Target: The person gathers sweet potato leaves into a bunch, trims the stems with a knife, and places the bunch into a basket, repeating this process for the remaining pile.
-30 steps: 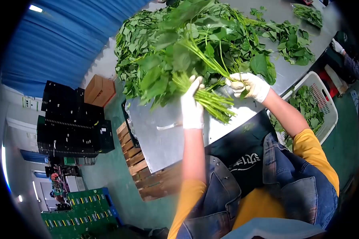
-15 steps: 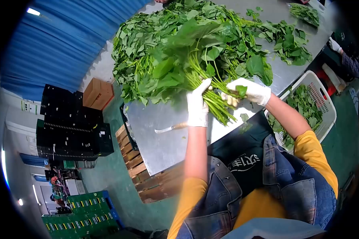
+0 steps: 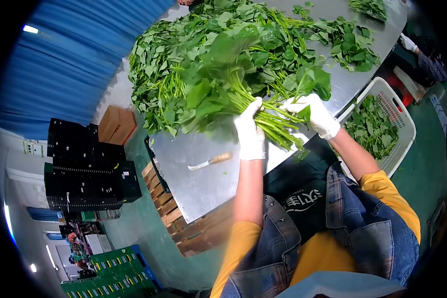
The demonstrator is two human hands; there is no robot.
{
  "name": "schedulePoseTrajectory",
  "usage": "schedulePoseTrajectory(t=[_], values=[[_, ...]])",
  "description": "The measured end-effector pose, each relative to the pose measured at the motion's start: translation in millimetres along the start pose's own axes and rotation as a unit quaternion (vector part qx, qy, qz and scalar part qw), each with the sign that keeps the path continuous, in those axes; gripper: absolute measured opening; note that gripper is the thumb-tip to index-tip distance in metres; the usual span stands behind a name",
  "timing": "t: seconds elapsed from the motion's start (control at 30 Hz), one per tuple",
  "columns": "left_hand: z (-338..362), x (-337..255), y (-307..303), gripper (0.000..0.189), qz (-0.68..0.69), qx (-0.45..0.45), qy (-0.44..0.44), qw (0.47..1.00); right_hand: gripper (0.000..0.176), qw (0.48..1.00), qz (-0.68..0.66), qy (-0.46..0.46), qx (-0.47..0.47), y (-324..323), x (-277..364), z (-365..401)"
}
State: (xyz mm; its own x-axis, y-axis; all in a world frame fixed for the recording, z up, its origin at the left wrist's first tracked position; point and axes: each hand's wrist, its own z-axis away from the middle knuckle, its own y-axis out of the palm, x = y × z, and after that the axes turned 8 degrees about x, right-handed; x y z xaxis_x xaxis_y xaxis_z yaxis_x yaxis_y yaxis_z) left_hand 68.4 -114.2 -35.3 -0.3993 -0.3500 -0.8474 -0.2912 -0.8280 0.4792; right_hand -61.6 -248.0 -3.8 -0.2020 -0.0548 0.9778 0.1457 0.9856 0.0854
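My gloved left hand (image 3: pixel 250 130) is wrapped round a bunch of leafy green stems (image 3: pixel 278 130). Its broad leaves fan out up and to the left, and the stem ends point down to the right. My gloved right hand (image 3: pixel 317 115) is closed at the right side of the bunch, pinching a leafy stem (image 3: pixel 303 114) from it. A knife (image 3: pixel 211 161) with a wooden handle and curved blade lies on the metal table (image 3: pixel 193 191), left of my left hand. Behind my hands spreads a large heap of the same greens (image 3: pixel 174 59).
A white plastic basket (image 3: pixel 407 130) of greens stands at my right. Beyond it is another person's gloved hand (image 3: pixel 409 43). A small bundle (image 3: pixel 370 8) lies at the table's far right. Wooden pallet (image 3: pixel 171 213), black crates (image 3: pixel 79 164) and cardboard box (image 3: pixel 116 125) stand left.
My right hand has shifted slightly right from the stem ends, with a leafy stem in its fingers. My left hand keeps hold of the bunch. The knife's handle now shows fully as the view shifts.
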Motion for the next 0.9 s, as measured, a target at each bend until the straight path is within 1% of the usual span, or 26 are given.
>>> schedulePoseTrajectory(t=[0.03, 0.1, 0.13, 0.17, 0.2, 0.23, 0.27, 0.3, 0.33, 0.37, 0.43, 0.47, 0.5, 0.53, 0.57, 0.63, 0.67, 0.7, 0.73, 0.77, 0.8, 0.83, 0.87, 0.9], values=[[2.4, 2.5, 3.9, 0.022, 0.034, 0.015, 0.004, 0.999, 0.018, 1.000, 0.001, 0.001, 0.000, -1.0, -3.0, 4.0], [9.1, 6.3, 13.4, 0.022, 0.101, 0.043, 0.014, 0.994, 0.019, 0.989, 0.091, -0.073, -0.095, 0.7, -9.0, 14.5], [10.7, 12.2, 15.1, 0.021, 0.151, 0.065, 0.033, 0.986, 0.017, 0.987, 0.083, -0.054, -0.130, -0.8, -14.6, 23.1], [13.9, 10.0, 9.7, 0.021, 0.153, 0.062, 0.033, 0.986, 0.016, 0.975, 0.121, -0.130, -0.132, -12.0, -15.9, 31.1], [18.6, 2.7, -0.9, 0.021, -0.146, -0.003, 0.192, 0.971, 0.015, 0.969, 0.088, -0.061, -0.225, -27.6, -27.6, 40.8], [20.0, -7.3, -12.0, 0.021, -0.429, -0.068, 0.324, 0.840, 0.015, 0.947, 0.194, -0.121, -0.228, -48.0, -20.6, 55.0], [2.4, -14.5, -38.7, 0.021, -0.200, -0.016, 0.221, 0.954, 0.018, 0.945, -0.044, -0.135, -0.295, -77.7, -28.3, 68.8], [-19.1, -21.2, -68.1, 0.022, 0.047, 0.038, 0.106, 0.992, 0.019, 0.831, -0.358, -0.194, -0.380, -119.9, -34.8, 77.7], [-21.4, -27.3, -83.4, 0.027, 0.066, 0.066, 0.090, 0.992, 0.034, 0.754, -0.553, -0.293, -0.201, -181.9, -54.8, 97.6], [-11.5, -28.0, -81.3, 0.027, 0.065, 0.058, 0.092, 0.992, 0.052, 0.757, -0.536, -0.329, -0.176, -179.8, -29.4, 96.6], [0.6, -29.3, -57.8, 0.027, -0.081, 0.025, 0.170, 0.982, 0.069, 0.782, -0.565, -0.254, -0.068, -163.5, -17.2, 82.4], [-10.7, -15.6, -62.0, 0.024, 0.155, 0.007, 0.014, 0.988, 0.065, 0.871, -0.438, -0.186, -0.121, -133.8, -8.4, 63.6], [-5.2, -2.5, -52.9, 0.021, -0.177, 0.004, 0.105, 0.979, 0.062, 0.933, -0.296, -0.113, -0.174, -94.2, 2.1, 43.2], [2.2, -0.2, -39.2, 0.020, -0.087, -0.015, 0.055, 0.995, 0.057, 0.987, -0.056, -0.084, -0.126, -63.2, 10.0, 28.9], [10.5, -1.6, -23.2, 0.019, 0.005, -0.031, 0.003, 0.999, 0.052, 0.978, 0.187, -0.049, -0.072, -37.6, 16.8, 15.9], [25.6, -3.0, -5.1, 0.019, -0.046, 0.006, 0.027, 0.999, 0.029, 0.992, 0.109, 0.058, -0.003, -0.8, 18.6, -9.6], [48.9, -25.2, 11.3, 0.019, 0.036, 0.060, 0.022, 0.997, 0.026, 0.970, 0.243, -0.017, 0.018, 8.2, 12.7, -16.7], [36.4, -11.0, 5.6, 0.022, 0.142, 0.097, 0.034, 0.985, 0.023, 0.924, 0.370, -0.091, 0.038, 14.6, 6.9, -22.0], [30.3, -0.3, -6.5, 0.023, 0.152, 0.096, 0.051, 0.982, 0.023, 0.924, 0.369, -0.095, 0.038, 19.8, 4.0, -25.3], [31.6, -1.8, -9.2, 0.024, 0.163, 0.095, 0.068, 0.980, 0.021, 0.941, 0.328, -0.078, 0.027, 24.8, 1.8, -27.3], [31.6, -5.8, -14.4, 0.025, 0.042, 0.061, 0.068, 0.995, 0.019, 0.956, 0.288, -0.060, 0.016, 28.2, 0.9, -28.9], [30.6, -9.5, -19.2, 0.026, -0.079, 0.027, 0.065, 0.994, 0.019, 0.956, 0.287, -0.061, 0.017, 29.3, 2.5, -30.1], [21.3, -2.1, -30.9, 0.026, -0.040, 0.015, 0.051, 0.998, 0.018, 0.968, 0.247, -0.046, -0.017, 29.6, 5.2, -29.4], [17.3, -3.0, -36.4, 0.028, 0.053, 0.001, 0.009, 0.999, 0.018, 0.977, 0.206, -0.031, -0.052, 29.5, 6.5, -28.7]])
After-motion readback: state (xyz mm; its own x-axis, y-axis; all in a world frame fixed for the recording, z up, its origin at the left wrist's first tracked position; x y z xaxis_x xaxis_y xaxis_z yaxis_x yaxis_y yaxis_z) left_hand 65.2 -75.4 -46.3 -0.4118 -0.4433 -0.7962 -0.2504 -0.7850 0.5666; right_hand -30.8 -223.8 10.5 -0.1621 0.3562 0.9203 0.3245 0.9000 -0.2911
